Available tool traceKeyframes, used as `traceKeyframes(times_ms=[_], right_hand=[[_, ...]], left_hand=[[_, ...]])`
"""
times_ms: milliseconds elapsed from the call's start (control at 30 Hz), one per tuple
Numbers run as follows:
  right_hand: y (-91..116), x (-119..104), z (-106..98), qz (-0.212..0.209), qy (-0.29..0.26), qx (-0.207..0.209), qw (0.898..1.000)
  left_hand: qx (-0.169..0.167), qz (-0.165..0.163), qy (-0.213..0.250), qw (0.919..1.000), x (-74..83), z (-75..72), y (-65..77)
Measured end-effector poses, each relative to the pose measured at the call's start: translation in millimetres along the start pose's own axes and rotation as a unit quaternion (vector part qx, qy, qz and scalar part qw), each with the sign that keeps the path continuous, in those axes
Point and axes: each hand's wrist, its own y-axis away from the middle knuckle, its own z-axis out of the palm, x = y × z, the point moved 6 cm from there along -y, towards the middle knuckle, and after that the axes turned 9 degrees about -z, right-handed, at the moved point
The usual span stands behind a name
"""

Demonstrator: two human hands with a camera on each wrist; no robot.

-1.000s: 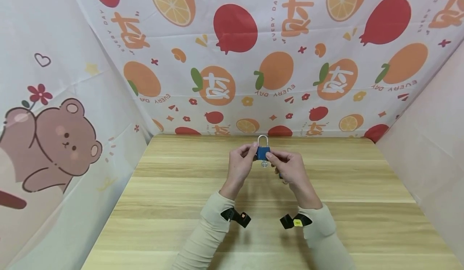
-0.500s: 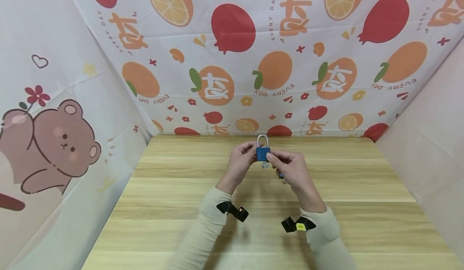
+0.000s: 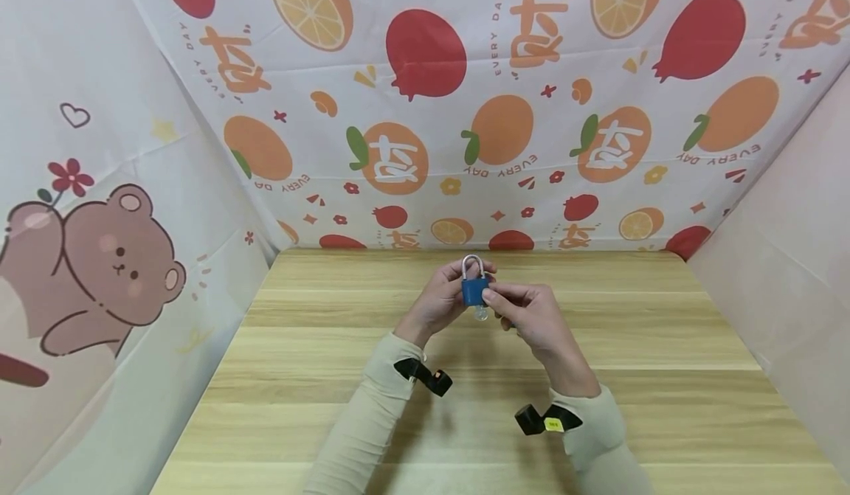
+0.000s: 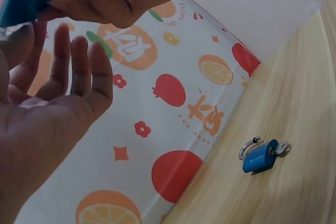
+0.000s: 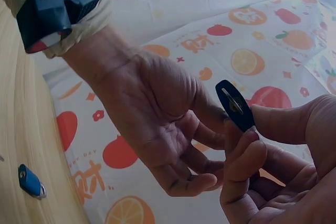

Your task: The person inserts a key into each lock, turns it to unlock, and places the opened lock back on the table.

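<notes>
A blue padlock [image 3: 474, 291] with a silver shackle [image 3: 473, 265] is held up over the far part of the table, and a key [image 3: 481, 313] hangs below its body. Thumb and fingers of my right hand [image 3: 533, 319] pinch the padlock's right side. My left hand [image 3: 440, 305] is spread loosely behind and beside the lock. Its fingers [image 4: 80, 66] are bent only slightly, and its thumb [image 4: 18, 45] is close to the lock body; whether it touches cannot be made out. A second blue padlock [image 4: 261, 157], shackle open and a key in it, lies on the table, nearly hidden by my right hand in the head view.
The wooden table [image 3: 319, 377] ends at a fruit-printed cloth [image 3: 432, 185] behind it. A bear-printed cloth [image 3: 119, 259] hangs on the left and a pale one [image 3: 790, 259] on the right. Each sleeve cuff carries a black wrist camera [image 3: 529, 419].
The held padlock has shifted slightly left and towards me. My left hand's fingers have loosened from its side and opened out behind it, while my right hand keeps its pinch.
</notes>
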Motion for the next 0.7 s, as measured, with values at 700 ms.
traceKeyframes(times_ms=[700], right_hand=[[1.9, -3.3, 4.8, -0.035, -0.006, -0.035, 0.999]], left_hand=[[-0.033, 0.017, -0.036, 0.9987, 4.8, 3.5, 2.4]])
